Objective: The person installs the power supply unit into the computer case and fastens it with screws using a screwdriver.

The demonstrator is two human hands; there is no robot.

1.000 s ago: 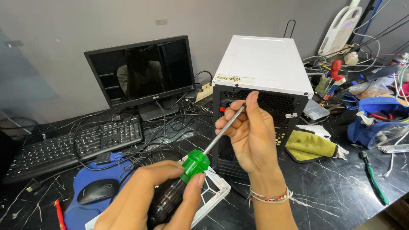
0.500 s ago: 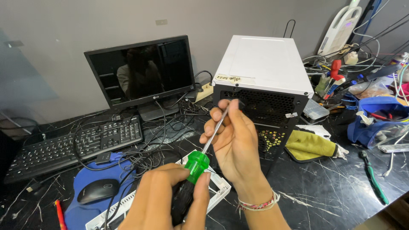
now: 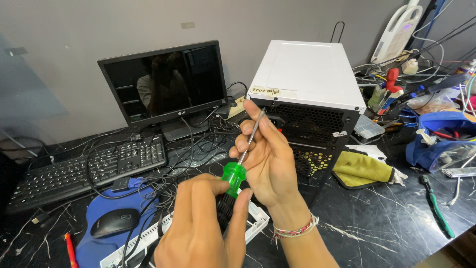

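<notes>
Two hands: both on one screwdriver [image 3: 237, 171], held above the dark marbled table [image 3: 386, 223] in front of the computer case [image 3: 307, 94].
Left hand [image 3: 198, 228]: wrapped around the black ribbed grip, thumb and forefinger closed just under the green collar.
Right hand [image 3: 270, 159]: fingers curled around the metal shaft, fingertips pinching it near the top; a woven bracelet [image 3: 296, 231] sits on the wrist.
Screwdriver: black grip low, translucent green collar above it, thin silver shaft tilted up and to the right; its tip ends near the top edge of the case's perforated black rear panel, though contact cannot be told.
Computer case: white top and side, black mesh back with a small paper label at the upper edge.
Left of the case: a dark monitor [image 3: 166, 84], a black keyboard [image 3: 84, 166] and a black mouse [image 3: 111, 222] on a blue pad.
Right of the case: a yellow cloth [image 3: 362, 169], with a green-handled tool [image 3: 436, 206] farther right.
</notes>
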